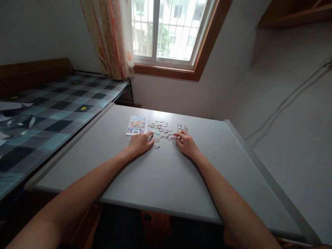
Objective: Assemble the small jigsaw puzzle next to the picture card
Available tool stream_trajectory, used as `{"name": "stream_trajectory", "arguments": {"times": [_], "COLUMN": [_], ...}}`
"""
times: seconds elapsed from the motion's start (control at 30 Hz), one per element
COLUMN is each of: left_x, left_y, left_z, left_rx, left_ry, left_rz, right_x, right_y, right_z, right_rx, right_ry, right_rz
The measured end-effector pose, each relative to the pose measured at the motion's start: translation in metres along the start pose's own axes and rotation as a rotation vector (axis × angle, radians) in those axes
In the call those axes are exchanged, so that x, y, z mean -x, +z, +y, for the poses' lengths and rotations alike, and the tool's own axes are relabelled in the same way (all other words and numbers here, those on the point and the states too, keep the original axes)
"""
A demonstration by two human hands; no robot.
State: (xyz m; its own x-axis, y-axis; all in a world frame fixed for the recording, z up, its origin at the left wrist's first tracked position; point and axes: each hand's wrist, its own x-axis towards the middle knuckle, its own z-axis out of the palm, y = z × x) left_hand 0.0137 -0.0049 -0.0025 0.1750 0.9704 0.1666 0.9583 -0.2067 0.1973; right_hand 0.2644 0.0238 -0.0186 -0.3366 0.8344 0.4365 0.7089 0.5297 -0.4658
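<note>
Loose jigsaw puzzle pieces [160, 128] lie scattered in the middle of the white table. My left hand [140, 142] rests on the tabletop at their left side, thumb and index finger apart with nothing seen between them. A small picture sheet [137, 125] lies flat just beyond it, printed in blue and orange. Close to the left thumb is a single piece or small joined bit [157, 146], set apart from the others. My right hand [185, 142] is at the right edge of the scatter, its thumb and fingertips closed around a small pinkish puzzle piece [174, 137], partly hidden by the fingers.
Behind my right hand sits a denser heap of pieces [182, 127]. The white table [155, 180] has raised side edges. A bed with a checked cover [77, 93] stands along the left. A window [171, 31], curtain [111, 38] and wall shelf [298, 17] are beyond.
</note>
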Motion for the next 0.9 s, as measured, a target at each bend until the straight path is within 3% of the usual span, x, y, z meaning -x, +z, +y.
{"name": "stream_trajectory", "arguments": {"times": [0.1, 0.3, 0.43, 0.6, 0.9], "left_x": [-0.001, 0.0, 0.001, 0.002, 0.001], "left_y": [0.0, -0.001, -0.003, -0.004, -0.004], "left_z": [0.0, 0.001, 0.002, 0.003, 0.003], "left_rx": [0.005, -0.009, -0.001, 0.003, 0.009], "left_ry": [-0.003, 0.008, 0.002, 0.003, 0.004], "left_rz": [-0.002, -0.014, -0.015, -0.018, -0.019], "right_x": [-0.009, -0.049, -0.074, -0.084, -0.08], "right_y": [-0.004, -0.007, 0.003, 0.018, 0.023], "right_z": [-0.008, -0.041, -0.057, -0.058, -0.053], "right_rx": [0.03, 0.112, 0.208, 0.273, 0.322], "right_ry": [-0.007, 0.053, 0.189, 0.307, 0.277], "right_rz": [0.018, -0.191, -0.292, -0.3, -0.3]}}
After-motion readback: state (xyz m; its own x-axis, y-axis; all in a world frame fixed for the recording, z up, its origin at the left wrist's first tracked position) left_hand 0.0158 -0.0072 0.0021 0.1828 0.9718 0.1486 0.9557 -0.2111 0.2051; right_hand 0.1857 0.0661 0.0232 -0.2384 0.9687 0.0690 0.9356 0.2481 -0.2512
